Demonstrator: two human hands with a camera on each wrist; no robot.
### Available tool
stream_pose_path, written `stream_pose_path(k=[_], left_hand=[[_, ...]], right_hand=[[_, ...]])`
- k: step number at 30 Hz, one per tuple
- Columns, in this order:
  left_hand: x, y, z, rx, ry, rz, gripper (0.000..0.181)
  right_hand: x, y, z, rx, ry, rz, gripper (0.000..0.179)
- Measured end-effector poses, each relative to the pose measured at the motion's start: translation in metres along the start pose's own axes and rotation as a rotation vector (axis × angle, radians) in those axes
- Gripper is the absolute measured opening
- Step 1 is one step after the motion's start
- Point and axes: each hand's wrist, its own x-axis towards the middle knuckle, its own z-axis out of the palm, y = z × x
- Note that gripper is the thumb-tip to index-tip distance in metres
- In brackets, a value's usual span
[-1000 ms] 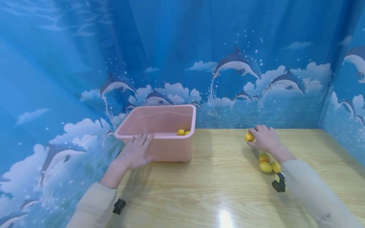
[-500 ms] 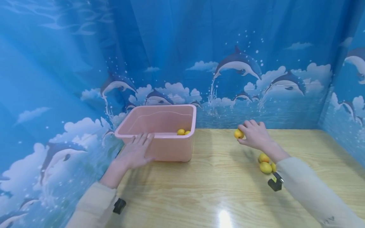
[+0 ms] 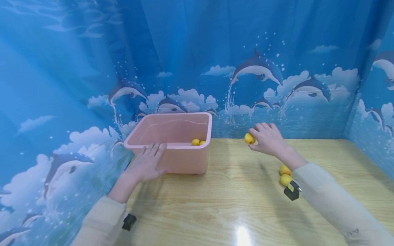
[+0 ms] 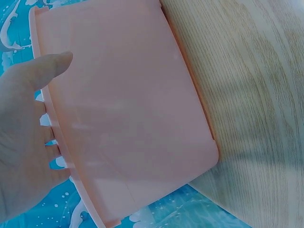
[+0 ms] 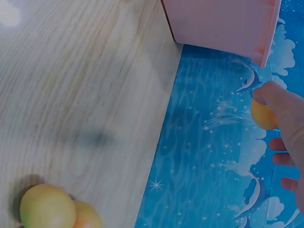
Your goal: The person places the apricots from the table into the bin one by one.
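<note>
My right hand (image 3: 267,138) pinches a small yellow fruit (image 3: 249,138) between thumb and fingers, raised above the back of the table, right of the pink bin. In the right wrist view, the thumb lies across this orange-yellow fruit (image 5: 264,115). My left hand (image 3: 146,164) rests at the near rim of the pink bin (image 3: 184,160), its fingers stretched over the edge. The left wrist view shows its thumb (image 4: 59,64) in front of the bin's outer wall. Inside the bin, at its right end, lie two yellow fruits (image 3: 195,142).
More yellow fruits (image 3: 285,180) lie on the wooden table (image 3: 227,194), left of the right sleeve. Two blushed ones (image 5: 47,207) show low in the right wrist view. A blue dolphin-print curtain (image 3: 184,51) hangs behind and at both sides.
My right hand has moved left and slightly up with the fruit, away from the fruits on the table. The left hand has stayed at the bin's rim.
</note>
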Motion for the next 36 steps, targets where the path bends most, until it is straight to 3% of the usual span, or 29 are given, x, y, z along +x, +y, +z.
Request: stream_pose_path(k=[21,36], left_hand=[[0.0,0.0,0.0,0.01,0.003,-0.002,0.087],[0.0,0.001,-0.001,-0.003,-0.008,-0.018,0.087]], right_hand=[[0.048,-0.033,-0.028,0.058,0.068,-0.069,0.044],[0.086,-0.067,-0.041,0.116,-0.011,-0.087,0.045]])
